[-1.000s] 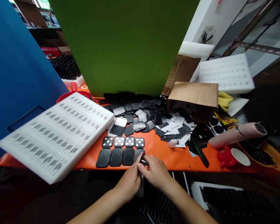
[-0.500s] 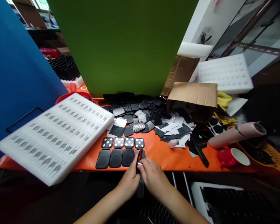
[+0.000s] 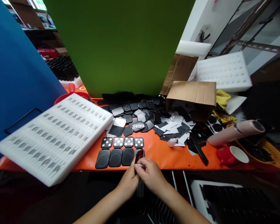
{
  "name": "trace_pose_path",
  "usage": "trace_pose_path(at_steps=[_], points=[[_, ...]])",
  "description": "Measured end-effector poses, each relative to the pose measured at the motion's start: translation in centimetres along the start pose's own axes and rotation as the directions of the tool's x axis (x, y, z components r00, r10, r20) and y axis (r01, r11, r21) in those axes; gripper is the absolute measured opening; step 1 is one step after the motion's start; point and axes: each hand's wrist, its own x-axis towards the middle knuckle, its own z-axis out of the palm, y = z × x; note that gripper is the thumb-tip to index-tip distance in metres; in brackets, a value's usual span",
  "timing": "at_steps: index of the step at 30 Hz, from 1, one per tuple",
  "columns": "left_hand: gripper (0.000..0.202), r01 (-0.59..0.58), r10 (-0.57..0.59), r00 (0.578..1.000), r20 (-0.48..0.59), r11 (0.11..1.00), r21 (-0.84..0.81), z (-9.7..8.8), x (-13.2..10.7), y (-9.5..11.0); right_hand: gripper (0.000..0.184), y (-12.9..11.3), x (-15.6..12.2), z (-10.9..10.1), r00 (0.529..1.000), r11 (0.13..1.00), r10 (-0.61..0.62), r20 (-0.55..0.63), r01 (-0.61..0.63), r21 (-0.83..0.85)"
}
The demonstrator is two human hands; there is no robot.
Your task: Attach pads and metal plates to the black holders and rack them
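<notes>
My left hand (image 3: 128, 182) and my right hand (image 3: 150, 174) meet at the front edge of the orange table (image 3: 161, 155). Both are closed round a small black rounded cover piece (image 3: 139, 155) that stands tilted up between the fingertips. My right fingers also pinch something thin and silvery against it. Just left of it lie three black cover pieces (image 3: 115, 157) in a row. Behind them is a row of several square pieces with white dots (image 3: 122, 142).
A white foam tray with many slots (image 3: 53, 135) fills the left of the table. A heap of black and silver parts (image 3: 135, 115) lies behind, with a cardboard box (image 3: 192, 98), a pink roll (image 3: 235, 132) and a red cup (image 3: 232, 155) to the right. Green and blue boards stand behind.
The black cover piece has been lifted from flat to tilted upright between my fingertips. Both hands stay at the table edge, shifted slightly.
</notes>
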Motion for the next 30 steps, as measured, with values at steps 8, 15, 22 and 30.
trace_pose_path(at_steps=[8, 15, 22, 30], points=[[0.041, 0.203, -0.221, 0.974, -0.049, 0.949, -0.241, -1.2, 0.2, 0.1, 0.028, 1.8, 0.4, -1.7, 0.969, 0.824, 0.218, 0.113, -0.245, 0.511], [0.034, -0.072, 0.105, 0.985, -0.139, 0.972, 0.222, -0.8, -0.7, 0.7, 0.024, 0.8, -0.6, -1.1, 0.992, 0.980, 0.113, -0.055, -0.103, 0.169], [0.047, -0.257, 0.276, 0.961, 0.031, 0.841, 0.477, -1.1, -1.4, 1.2, 0.036, 1.8, -0.9, -0.3, 0.978, 0.897, 0.210, -0.008, -0.189, 0.400], [0.058, -0.297, 0.300, 0.948, 0.103, 0.726, 0.620, -1.1, -1.7, 0.7, 0.034, 1.1, -1.4, -0.6, 0.922, 0.678, 0.365, 0.131, -0.359, 0.641]])
